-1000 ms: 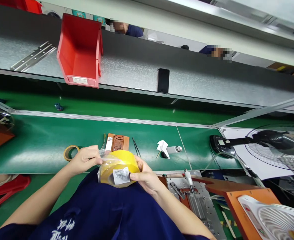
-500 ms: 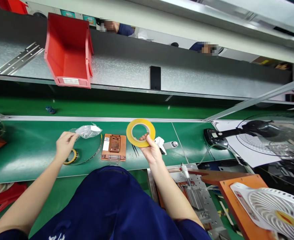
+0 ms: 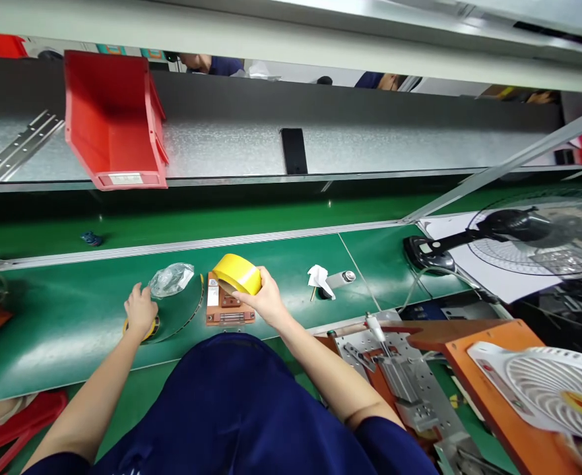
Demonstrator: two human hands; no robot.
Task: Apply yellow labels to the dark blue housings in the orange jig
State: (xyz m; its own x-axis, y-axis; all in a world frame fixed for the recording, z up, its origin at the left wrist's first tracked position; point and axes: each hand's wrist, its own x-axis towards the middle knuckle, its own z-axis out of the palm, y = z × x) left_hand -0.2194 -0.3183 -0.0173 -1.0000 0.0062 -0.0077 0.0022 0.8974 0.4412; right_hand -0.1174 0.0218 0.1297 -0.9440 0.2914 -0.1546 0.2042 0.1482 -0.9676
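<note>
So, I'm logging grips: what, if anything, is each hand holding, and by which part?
The right hand holds the yellow tape roll by its right side. The left hand is over a partly hidden roll; whether it grips that cannot be told.

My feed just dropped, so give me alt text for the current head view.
A bare right hand holds a yellow tape roll above a brown fixture on a green bench, while the left hand is over a second roll near a clear plastic bag. A phone and red bin sit on the metal shelf behind.
</note>
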